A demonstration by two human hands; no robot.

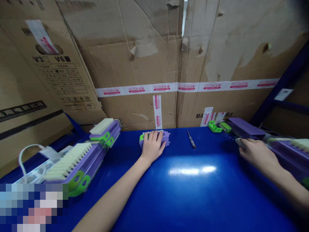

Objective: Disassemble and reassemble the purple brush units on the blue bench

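My left hand (152, 145) lies over a small purple brush (165, 138) with a green end, fingers across its top and thumb down its right side. White bristles just show along the brush's far edge. On the right, my right hand (259, 154) is closed around a small pale grey object (239, 142), mostly hidden and too blurred to name. It is close to a purple cover piece (246, 126) and two small green parts, an open frame (214, 127) and a block (225, 127). Between my hands a slim screwdriver (191, 140) rests on the blue tabletop (188, 196).
At left stand finished-looking purple brushes with cream bristles, a near one (72, 161) and a far one (105, 130), beside a white power strip (36, 174) with a plugged-in cable. More purple brushes (289, 154) line the right. Cardboard (140, 64) walls the back.
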